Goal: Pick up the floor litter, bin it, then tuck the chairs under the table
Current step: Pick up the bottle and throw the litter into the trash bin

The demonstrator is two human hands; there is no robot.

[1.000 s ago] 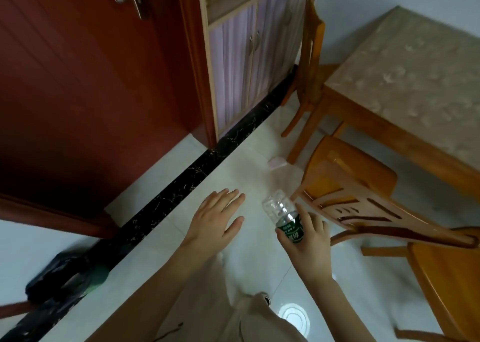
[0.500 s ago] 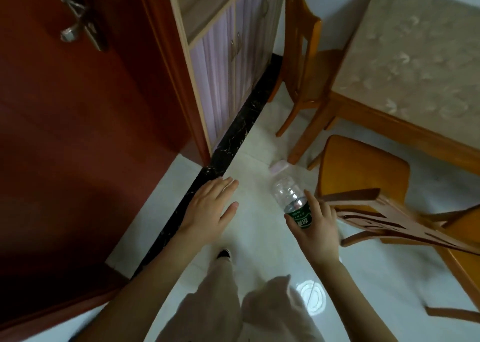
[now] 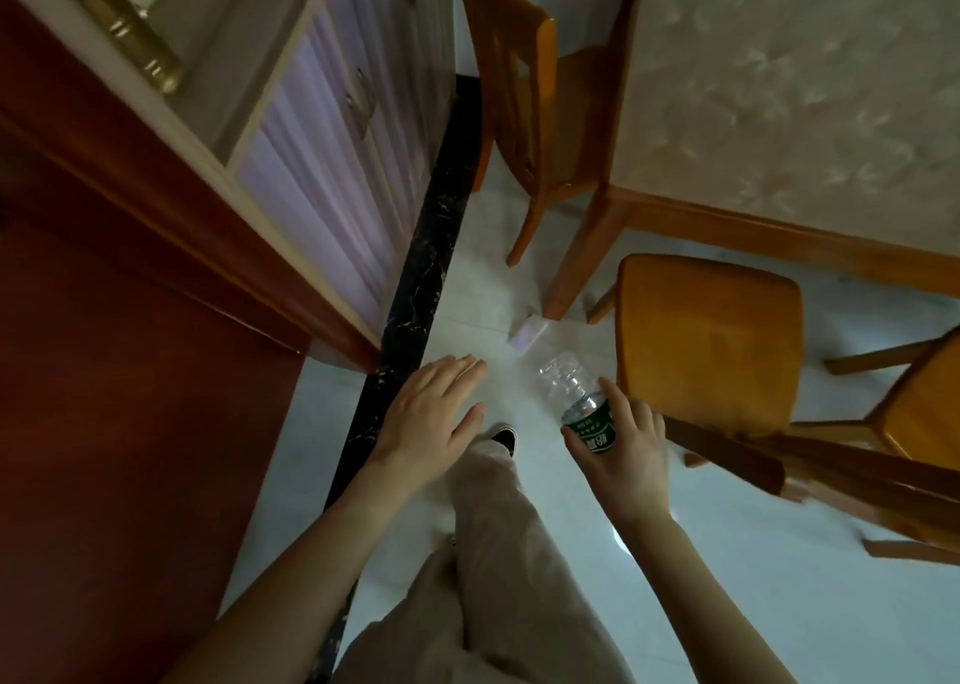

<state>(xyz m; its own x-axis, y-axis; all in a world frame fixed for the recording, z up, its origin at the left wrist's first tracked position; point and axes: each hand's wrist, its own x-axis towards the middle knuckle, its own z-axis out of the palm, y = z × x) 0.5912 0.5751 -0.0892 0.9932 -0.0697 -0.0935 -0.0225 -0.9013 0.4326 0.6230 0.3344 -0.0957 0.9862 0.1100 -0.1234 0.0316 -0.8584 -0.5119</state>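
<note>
My right hand (image 3: 626, 455) grips a clear plastic bottle (image 3: 574, 397) with a green label, held above the white floor. My left hand (image 3: 431, 418) hovers flat beside it, fingers spread, holding nothing. A small pale pink piece of litter (image 3: 529, 331) lies on the floor just ahead, by the table leg (image 3: 582, 252). One wooden chair (image 3: 706, 340) stands pulled out at the right of my hands. A second chair (image 3: 524, 86) stands at the table's far left corner. The table (image 3: 800, 60) has a pale patterned top.
A cabinet with lilac doors (image 3: 332, 164) and a red-brown door (image 3: 104, 371) line the left side. A black marble strip (image 3: 415, 309) runs along the floor. Part of a third chair (image 3: 919, 408) shows at the right edge. My leg and shoe (image 3: 504, 439) are below.
I have stepped forward: the table, chairs and pink litter are nearer and more below me. Both hands keep their pose, the bottle still in my right hand.
</note>
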